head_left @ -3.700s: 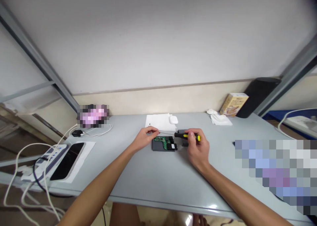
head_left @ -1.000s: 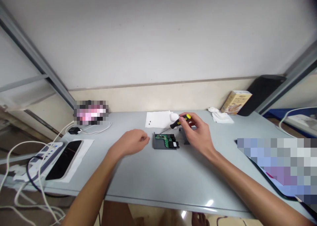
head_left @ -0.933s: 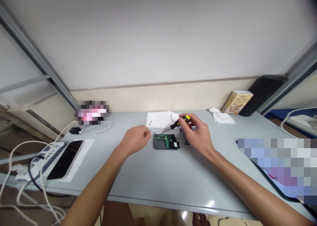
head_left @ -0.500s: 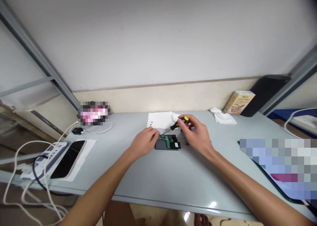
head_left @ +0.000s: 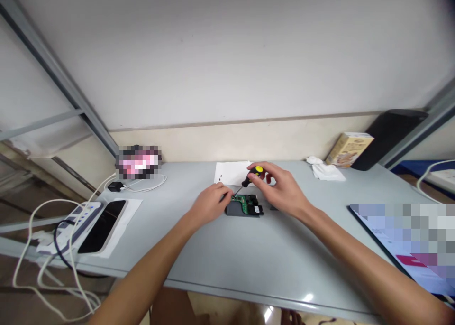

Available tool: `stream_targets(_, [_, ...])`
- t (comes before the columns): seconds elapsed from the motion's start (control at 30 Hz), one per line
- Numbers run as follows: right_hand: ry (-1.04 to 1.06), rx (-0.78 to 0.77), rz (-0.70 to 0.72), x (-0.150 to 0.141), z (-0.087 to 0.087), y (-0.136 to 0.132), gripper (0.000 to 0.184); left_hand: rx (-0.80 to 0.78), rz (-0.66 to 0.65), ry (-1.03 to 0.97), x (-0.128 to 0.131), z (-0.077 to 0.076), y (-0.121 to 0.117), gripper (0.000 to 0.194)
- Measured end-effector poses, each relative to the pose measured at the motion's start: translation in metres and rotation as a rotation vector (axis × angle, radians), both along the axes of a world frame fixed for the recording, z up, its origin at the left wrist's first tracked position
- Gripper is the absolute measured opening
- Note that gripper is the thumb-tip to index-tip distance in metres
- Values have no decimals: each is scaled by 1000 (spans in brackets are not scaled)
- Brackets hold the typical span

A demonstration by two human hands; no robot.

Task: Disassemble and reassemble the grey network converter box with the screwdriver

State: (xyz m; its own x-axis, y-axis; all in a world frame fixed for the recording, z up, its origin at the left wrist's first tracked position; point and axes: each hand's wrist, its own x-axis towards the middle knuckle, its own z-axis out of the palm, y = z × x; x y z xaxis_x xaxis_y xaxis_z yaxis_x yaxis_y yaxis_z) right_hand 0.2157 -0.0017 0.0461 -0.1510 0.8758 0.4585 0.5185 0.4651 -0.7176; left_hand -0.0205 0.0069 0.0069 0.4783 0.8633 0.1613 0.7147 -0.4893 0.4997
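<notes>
Right hand (head_left: 280,187) — grasping a tilted black-and-yellow screwdriver (head_left: 245,182), tip near the far left corner of a circuit board (head_left: 244,203). Left hand (head_left: 211,202) — bent at the board's left end, grip not discernible. Grey casing (head_left: 233,208) beneath, mid-scene; white paper (head_left: 230,172) beyond.

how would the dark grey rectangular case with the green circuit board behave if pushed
The dark grey rectangular case would probably slide rather than roll, lying flat on the shiny grey table. It looks stiff, judging by its straight edges. The green circuit board seems fragile, its parts exposed.
</notes>
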Motion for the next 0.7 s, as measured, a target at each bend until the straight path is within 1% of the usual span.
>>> stream_targets(0.13, [-5,-11,22,1,0,-3,26,-7,2,-41,-1,-3,2,30])
stream_targets(0.5, [-4,10,-25,0,-5,-5,26,-11,-15,-112,-1,-8,6,26])
stream_targets(0.7, [9,7,-28,1,-8,-3,26,-15,-15,-121,-1,-8,7,25])
